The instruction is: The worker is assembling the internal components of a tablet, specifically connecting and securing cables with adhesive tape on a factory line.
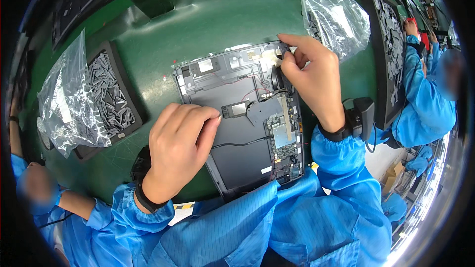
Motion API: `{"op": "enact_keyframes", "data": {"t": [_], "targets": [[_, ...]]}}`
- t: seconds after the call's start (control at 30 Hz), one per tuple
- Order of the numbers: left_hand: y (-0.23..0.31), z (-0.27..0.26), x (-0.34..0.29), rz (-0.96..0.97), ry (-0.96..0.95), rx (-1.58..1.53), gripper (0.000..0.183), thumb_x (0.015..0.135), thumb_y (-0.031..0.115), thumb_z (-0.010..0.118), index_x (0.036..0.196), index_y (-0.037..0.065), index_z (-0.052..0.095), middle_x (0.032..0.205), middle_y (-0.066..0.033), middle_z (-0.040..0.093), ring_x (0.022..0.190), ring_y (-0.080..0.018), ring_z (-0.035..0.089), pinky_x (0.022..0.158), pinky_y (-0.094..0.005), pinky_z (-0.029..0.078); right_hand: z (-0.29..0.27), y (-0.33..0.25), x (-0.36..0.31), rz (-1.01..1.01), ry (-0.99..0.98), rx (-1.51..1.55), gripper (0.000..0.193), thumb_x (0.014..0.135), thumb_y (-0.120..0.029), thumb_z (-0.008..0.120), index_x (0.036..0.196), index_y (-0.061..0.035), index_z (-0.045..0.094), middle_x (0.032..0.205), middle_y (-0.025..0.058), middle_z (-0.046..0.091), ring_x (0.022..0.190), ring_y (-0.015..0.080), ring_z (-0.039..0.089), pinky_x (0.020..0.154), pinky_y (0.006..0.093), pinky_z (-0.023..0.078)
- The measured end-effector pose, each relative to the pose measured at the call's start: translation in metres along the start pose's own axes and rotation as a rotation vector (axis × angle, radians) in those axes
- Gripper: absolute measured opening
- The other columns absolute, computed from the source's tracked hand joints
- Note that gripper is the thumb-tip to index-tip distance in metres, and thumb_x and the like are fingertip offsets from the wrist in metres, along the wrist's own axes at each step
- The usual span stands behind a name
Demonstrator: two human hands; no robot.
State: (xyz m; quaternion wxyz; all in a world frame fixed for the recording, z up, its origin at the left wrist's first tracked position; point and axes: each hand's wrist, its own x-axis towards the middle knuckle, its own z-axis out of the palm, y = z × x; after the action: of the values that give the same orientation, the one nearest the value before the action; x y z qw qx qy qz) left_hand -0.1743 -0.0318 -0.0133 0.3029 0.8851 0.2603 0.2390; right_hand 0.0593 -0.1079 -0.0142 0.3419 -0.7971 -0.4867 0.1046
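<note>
An open dark grey device casing (237, 141), like a laptop or tablet shell, lies in front of me. A green circuit board (282, 136) with a grey bracket (264, 109) over it fills its right side. My left hand (180, 151) is closed, thumb and fingertips pinched beside a small black module (234, 110) that has a pale label and red wire. Whether anything is between those fingertips is hidden. At the casing's far right corner, my right hand (314, 66) is curled in a pinch next to a whitish, blurred patch (273, 58); what it grips cannot be made out.
A dark tray (134, 100) of small black parts stands left, partly under a clear plastic bag (69, 101). At the far right are another bag (339, 22) and a black tray (376, 64) of grey pieces. Co-workers in blue sleeves (420, 94) sit on both sides of the green table (222, 15).
</note>
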Motion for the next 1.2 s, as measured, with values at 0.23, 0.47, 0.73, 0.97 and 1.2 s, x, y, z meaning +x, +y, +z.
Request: {"op": "enact_keyframes", "data": {"t": [0.23, 0.47, 0.73, 0.97, 1.2], "targets": [[-0.003, 0.003, -0.003, -0.002, 0.027, -0.008, 0.015, 0.075, -0.001, 0.075, 0.087, 0.003, 0.068, 0.081, -0.0074, 0.066, 0.069, -0.0225, 0.058, 0.061, -0.0320, 0.047, 0.002, 0.012, 0.000, 0.094, -0.018, 0.209, 0.024, 0.079, -0.002, 0.065, 0.102, -0.0002, 0.071, 0.064, 0.0091, 0.058, 0.054, 0.0131, 0.051, 0.051, 0.0292, 0.042], [-0.001, 0.001, -0.002, 0.004, 0.024, 0.010, 0.015, 0.075, 0.000, 0.076, 0.087, 0.003, 0.068, 0.081, -0.0074, 0.066, 0.069, -0.0225, 0.058, 0.061, -0.0322, 0.047, 0.005, 0.003, 0.001, 0.131, -0.001, 0.120, 0.022, 0.081, -0.002, 0.064, 0.102, 0.0004, 0.071, 0.056, 0.0072, 0.054, 0.048, 0.0099, 0.046, 0.048, 0.0281, 0.040], [0.001, -0.011, 0.002, -0.038, 0.066, -0.129, 0.019, 0.078, -0.003, 0.073, 0.097, 0.001, 0.073, 0.090, -0.0112, 0.070, 0.074, -0.0252, 0.065, 0.065, -0.0330, 0.051, 0.009, 0.016, -0.004, -0.053, 0.145, 0.233, 0.025, 0.084, 0.002, 0.063, 0.107, -0.0029, 0.070, 0.098, 0.0102, 0.069, 0.064, 0.0102, 0.056, 0.057, 0.0243, 0.046], [0.032, -0.014, 0.012, -0.477, 0.086, -0.990, 0.023, 0.089, 0.001, 0.069, 0.111, -0.005, 0.063, 0.096, -0.0176, 0.073, 0.077, -0.0183, 0.070, 0.069, -0.0264, 0.055, -0.013, -0.031, -0.029, -0.117, -0.116, 0.693, 0.014, 0.088, -0.002, 0.068, 0.101, 0.0006, 0.072, 0.097, 0.0068, 0.070, 0.075, 0.0081, 0.059, 0.067, 0.0228, 0.047], [0.043, -0.007, 0.024, -0.468, 0.071, -1.112, 0.025, 0.090, 0.001, 0.067, 0.112, -0.001, 0.055, 0.094, -0.0165, 0.073, 0.076, -0.0161, 0.070, 0.063, -0.0222, 0.051, -0.013, -0.046, -0.043, 0.053, -0.171, 1.171, 0.014, 0.091, 0.003, 0.064, 0.103, 0.0092, 0.065, 0.097, 0.0126, 0.069, 0.091, 0.0187, 0.069, 0.080, 0.0287, 0.055]]}}
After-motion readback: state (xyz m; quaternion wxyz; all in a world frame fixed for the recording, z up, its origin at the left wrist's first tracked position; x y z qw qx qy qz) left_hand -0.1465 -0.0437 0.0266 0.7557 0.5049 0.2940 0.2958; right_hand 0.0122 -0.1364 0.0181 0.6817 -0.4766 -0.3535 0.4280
